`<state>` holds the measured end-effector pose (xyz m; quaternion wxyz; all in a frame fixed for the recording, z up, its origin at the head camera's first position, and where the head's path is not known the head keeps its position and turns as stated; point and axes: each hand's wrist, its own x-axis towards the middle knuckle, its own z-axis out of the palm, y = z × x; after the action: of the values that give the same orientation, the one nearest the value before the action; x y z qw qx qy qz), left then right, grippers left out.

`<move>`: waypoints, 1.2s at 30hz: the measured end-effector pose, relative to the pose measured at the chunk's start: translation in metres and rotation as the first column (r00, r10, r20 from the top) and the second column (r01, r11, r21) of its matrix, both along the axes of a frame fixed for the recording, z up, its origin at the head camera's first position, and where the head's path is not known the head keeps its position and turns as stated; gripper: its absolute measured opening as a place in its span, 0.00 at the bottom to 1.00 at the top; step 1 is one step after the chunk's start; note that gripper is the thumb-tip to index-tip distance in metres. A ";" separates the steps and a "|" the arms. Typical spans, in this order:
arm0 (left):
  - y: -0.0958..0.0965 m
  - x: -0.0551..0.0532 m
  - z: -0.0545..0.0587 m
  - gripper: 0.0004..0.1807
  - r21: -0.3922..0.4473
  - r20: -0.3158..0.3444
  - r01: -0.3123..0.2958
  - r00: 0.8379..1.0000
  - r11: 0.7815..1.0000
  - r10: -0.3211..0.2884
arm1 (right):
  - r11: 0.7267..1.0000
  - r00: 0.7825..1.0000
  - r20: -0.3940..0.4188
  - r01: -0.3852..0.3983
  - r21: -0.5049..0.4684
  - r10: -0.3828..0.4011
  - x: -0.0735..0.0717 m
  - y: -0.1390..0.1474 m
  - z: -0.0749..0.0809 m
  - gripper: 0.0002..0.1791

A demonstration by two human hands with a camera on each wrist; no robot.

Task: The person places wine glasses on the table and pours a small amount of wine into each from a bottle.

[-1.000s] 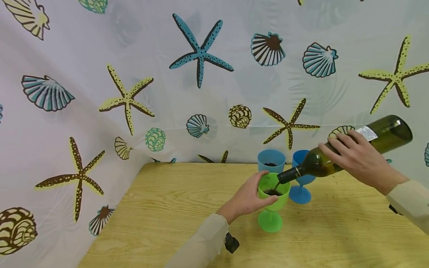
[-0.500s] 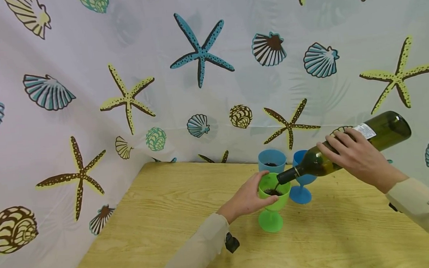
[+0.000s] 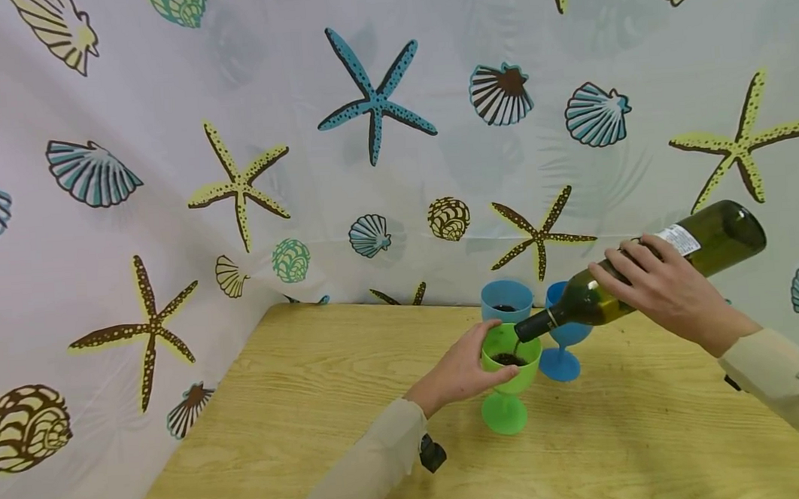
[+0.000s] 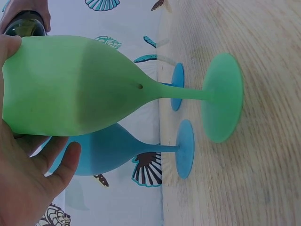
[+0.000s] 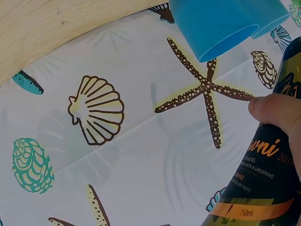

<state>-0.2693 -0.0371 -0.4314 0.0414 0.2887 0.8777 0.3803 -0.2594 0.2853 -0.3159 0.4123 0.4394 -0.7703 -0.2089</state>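
Observation:
My left hand (image 3: 456,371) grips the bowl of a green plastic goblet (image 3: 505,413) near its rim, thumb in front and fingers behind. The goblet stands upright with its foot on the table. Dark liquid lies in its bowl. My right hand (image 3: 669,296) holds a dark green wine bottle (image 3: 595,299) round its body, tilted with the neck pointing down to the left. Its mouth hangs over the goblet's rim, and a thin dark stream runs into the bowl. In the right wrist view, my thumb (image 5: 277,110) lies across the label of the bottle (image 5: 258,174).
A light blue goblet (image 3: 506,312) holding dark liquid stands right behind the green one. A darker blue goblet (image 3: 560,364) is at its right, partly hidden by the bottle. Behind the wooden table (image 3: 325,381) hangs a curtain (image 3: 282,82) with shells and starfish.
The bottle's base has risen slightly, so it tilts more steeply. The liquid in the green goblet looks a little higher. My left hand has kept its place on the goblet.

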 end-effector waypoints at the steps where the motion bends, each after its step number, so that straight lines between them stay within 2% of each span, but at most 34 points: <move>1: 0.000 0.000 0.000 0.45 0.000 -0.001 -0.001 1.000 1.000 0.001 | 1.000 1.000 -0.001 0.000 0.000 0.000 0.000 0.000 0.000 0.23; 8: 0.000 0.000 -0.001 0.45 0.002 0.001 -0.001 1.000 1.000 0.001 | 1.000 1.000 -0.023 -0.009 0.013 0.010 -0.002 -0.001 0.003 0.22; 20: 0.000 0.001 -0.001 0.44 0.014 0.003 0.002 1.000 1.000 -0.002 | 0.999 0.996 -0.075 -0.048 -0.002 0.047 -0.002 -0.006 0.011 0.28; 25: 0.000 0.001 0.000 0.44 0.012 0.004 0.004 1.000 1.000 -0.005 | 0.999 0.997 -0.063 -0.040 0.000 0.040 -0.002 -0.005 0.010 0.26; 29: 0.000 0.001 0.000 0.44 0.010 0.010 0.004 1.000 1.000 -0.004 | 1.000 0.999 -0.019 -0.026 -0.006 0.026 -0.001 -0.003 0.008 0.21; 34: 0.000 0.000 0.000 0.44 0.006 0.011 0.001 1.000 1.000 -0.001 | 0.998 0.998 0.068 0.001 -0.066 0.003 0.002 -0.005 0.002 0.42; 36: 0.000 0.000 0.000 0.45 0.002 0.009 -0.001 1.000 1.000 0.001 | 0.995 0.996 0.090 0.014 -0.094 -0.005 0.004 -0.006 -0.002 0.43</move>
<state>-0.2692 -0.0371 -0.4310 0.0449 0.2866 0.8772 0.3826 -0.2557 0.2793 -0.3180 0.3966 0.4246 -0.7991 -0.1544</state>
